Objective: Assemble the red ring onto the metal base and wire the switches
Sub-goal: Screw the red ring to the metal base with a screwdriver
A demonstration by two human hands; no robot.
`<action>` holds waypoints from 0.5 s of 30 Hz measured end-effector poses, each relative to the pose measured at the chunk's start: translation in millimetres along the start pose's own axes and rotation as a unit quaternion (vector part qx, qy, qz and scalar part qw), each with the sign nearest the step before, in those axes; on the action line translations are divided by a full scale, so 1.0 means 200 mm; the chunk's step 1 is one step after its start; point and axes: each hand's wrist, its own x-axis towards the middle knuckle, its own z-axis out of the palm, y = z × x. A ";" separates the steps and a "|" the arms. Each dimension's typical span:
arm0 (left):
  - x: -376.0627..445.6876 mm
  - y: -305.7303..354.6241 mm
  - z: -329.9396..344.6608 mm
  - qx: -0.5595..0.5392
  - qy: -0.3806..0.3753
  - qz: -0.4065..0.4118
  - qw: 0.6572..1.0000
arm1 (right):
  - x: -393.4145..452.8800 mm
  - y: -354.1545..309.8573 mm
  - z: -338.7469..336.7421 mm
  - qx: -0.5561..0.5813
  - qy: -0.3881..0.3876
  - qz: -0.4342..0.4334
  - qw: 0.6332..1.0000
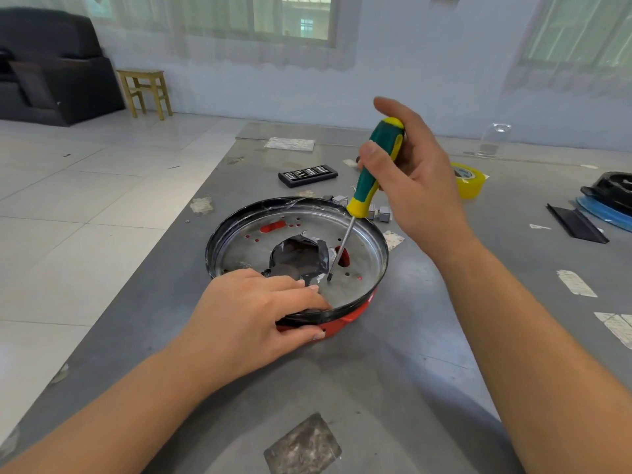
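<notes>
The metal base (359,254) is lying on the grey table (427,354), seated over the red ring (345,318), which is showing only along the near-right edge and through the slots in the plate. The assembly is being steadied by the left hand (253,319): fingers are laid fairly flat over the black rim, and the thumb is pressed against the red ring below. A green and yellow screwdriver (374,165) is being gripped by the right hand (410,179), fingers curled round the handle; the shaft is tilted and the tip is being set on the plate just right of the foil-lined centre hole (297,258). Whether a screw is under the tip cannot be told

Risks, as judged:
- The tip is being held at a slant; under load it is likely to be skidding out and scoring the plate or jabbing the left fingertips, which are lying near
- The ring may be shifting under the base if the left hand's pressure is eased, so holes would be misaligned
- The torn foil edges may be catching a finger

Writing: a print is being seen on the yellow tape roll (470,181), too small to read. Markings on the black bit case (307,175) are likewise illegible. No brand is being made out on the screwdriver
</notes>
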 end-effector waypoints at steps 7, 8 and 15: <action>0.01 0.01 -0.01 -0.006 -0.007 0.000 1.000 | -0.01 -0.06 0.01 -0.079 -0.040 0.002 0.996; 0.01 0.01 -0.01 -0.004 -0.009 0.000 1.000 | -0.01 -0.07 0.01 -0.078 -0.044 0.008 0.996; 0.01 0.01 -0.01 0.005 0.002 0.005 1.000 | -0.03 -0.12 0.01 -0.061 -0.138 -0.003 0.989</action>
